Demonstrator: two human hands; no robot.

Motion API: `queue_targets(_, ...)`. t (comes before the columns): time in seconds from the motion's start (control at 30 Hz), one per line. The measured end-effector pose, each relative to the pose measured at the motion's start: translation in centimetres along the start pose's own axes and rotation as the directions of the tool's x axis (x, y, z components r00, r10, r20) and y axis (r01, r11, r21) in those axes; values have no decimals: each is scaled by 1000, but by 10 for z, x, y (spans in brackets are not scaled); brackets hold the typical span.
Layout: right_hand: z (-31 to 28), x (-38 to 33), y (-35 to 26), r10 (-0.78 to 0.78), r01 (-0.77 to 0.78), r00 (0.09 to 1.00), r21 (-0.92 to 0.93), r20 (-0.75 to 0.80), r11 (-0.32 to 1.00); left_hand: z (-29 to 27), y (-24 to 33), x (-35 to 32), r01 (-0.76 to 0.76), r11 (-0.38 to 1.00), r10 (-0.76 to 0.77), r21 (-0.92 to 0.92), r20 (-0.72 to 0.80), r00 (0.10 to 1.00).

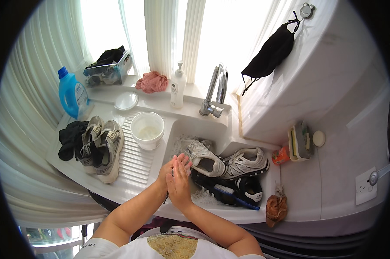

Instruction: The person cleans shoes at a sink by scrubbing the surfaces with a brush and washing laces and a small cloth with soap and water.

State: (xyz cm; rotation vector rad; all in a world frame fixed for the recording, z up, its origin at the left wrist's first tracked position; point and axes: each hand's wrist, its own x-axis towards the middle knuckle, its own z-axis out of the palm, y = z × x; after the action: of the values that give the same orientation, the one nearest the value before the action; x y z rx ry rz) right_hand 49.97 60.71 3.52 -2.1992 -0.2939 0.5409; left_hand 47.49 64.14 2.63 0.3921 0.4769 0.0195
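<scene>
Over the left side of the white, smooth-walled sink basin (203, 128), the left hand (165, 172) and right hand (178, 186) meet with fingers straight and close together; whether anything lies between the palms I cannot tell. Just right of the fingertips, inside the basin, sits a pale grey-and-white mesh sneaker (201, 154), its long axis slanting from far-left toe to near-right opening, the overlap leaving the nearer hand unclear.
</scene>
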Motion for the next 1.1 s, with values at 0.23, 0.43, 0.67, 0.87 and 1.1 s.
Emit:
queue_targets(0.23, -35, 12, 40, -592, 620, 730, -31, -343, 784, 21, -9, -22, 55, 998, -54, -7, 38, 998)
queue_targets(0.43, -26, 6, 55, -286, 327, 944, 342, -165, 881, 16, -24, -20, -103, 991, 105, 89, -17, 994)
queue_targets(0.67, -26, -53, 19, -500, 539, 842, 300, -202, 787, -2, -14, -6, -221, 968, 236, 117, -135, 962)
queue_targets(0.87, -42, -2, 46, -547, 617, 764, 136, -342, 776, 29, -19, -32, -91, 993, 92, 69, -12, 996)
queue_targets(1.1, -39, -2, 39, -399, 509, 791, 136, -464, 850, 27, -31, -32, -199, 958, 191, 206, 58, 980)
